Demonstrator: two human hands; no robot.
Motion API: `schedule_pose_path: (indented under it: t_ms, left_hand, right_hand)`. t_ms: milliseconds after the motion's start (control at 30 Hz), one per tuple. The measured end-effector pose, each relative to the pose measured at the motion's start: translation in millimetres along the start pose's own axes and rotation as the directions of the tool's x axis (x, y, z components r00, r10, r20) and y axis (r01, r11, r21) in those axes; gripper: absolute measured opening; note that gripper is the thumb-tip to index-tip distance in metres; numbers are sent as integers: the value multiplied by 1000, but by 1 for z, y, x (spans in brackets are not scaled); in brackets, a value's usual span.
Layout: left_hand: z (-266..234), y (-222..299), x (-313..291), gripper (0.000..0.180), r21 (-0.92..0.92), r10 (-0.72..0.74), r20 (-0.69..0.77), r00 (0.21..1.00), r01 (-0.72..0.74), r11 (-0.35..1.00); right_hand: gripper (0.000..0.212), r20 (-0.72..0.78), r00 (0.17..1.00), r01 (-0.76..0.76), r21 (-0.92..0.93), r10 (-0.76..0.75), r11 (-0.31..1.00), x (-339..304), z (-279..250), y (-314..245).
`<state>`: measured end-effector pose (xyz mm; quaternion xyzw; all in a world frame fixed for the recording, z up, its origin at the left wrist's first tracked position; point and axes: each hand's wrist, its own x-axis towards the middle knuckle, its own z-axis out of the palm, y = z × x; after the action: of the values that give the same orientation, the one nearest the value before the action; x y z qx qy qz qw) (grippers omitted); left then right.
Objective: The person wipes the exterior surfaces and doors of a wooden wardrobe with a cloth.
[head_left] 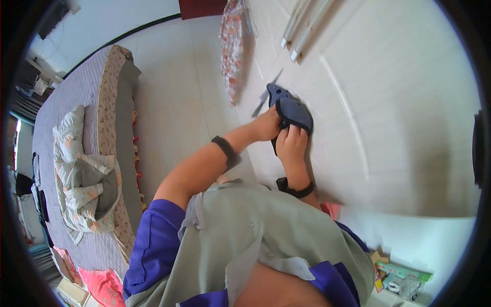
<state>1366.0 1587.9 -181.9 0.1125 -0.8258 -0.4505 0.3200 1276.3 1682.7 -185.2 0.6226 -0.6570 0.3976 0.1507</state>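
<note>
A blue-grey cloth piece with black edging (295, 113) is in front of me, against a pale wardrobe-like panel (399, 128). It has a rounded flap, and its exact kind does not show. My left hand (267, 124) grips its left side, the fingertips hidden behind the cloth. From below, my right hand (293, 145) has its fingers curled at the flap's lower edge, partly under it. A thin grey strip (267, 94) sticks out at the cloth's upper left; whether it is attached I cannot tell. Dark bands circle both my wrists.
Long silver handles (307, 30) run along the panel above the cloth. A floral cloth (232, 51) hangs at the panel's edge. To the left, across the tiled floor (171, 92), stands a bed (84, 97) with a crumpled quilt (87, 189). Small boxed items (404, 281) lie at lower right.
</note>
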Motion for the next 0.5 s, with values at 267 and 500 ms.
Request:
schedule_pose_path:
  t_ms: [267, 500]
  left_hand:
    - [-63, -45, 18, 51, 5, -269, 273, 924, 279, 960]
    - [-95, -90, 20, 41, -274, -346, 162, 924, 379, 884]
  right_hand:
    - [32, -73, 993, 91, 14, -90, 996, 58, 60, 9]
    - [25, 20, 1000, -8, 80, 6, 997, 99, 112, 11]
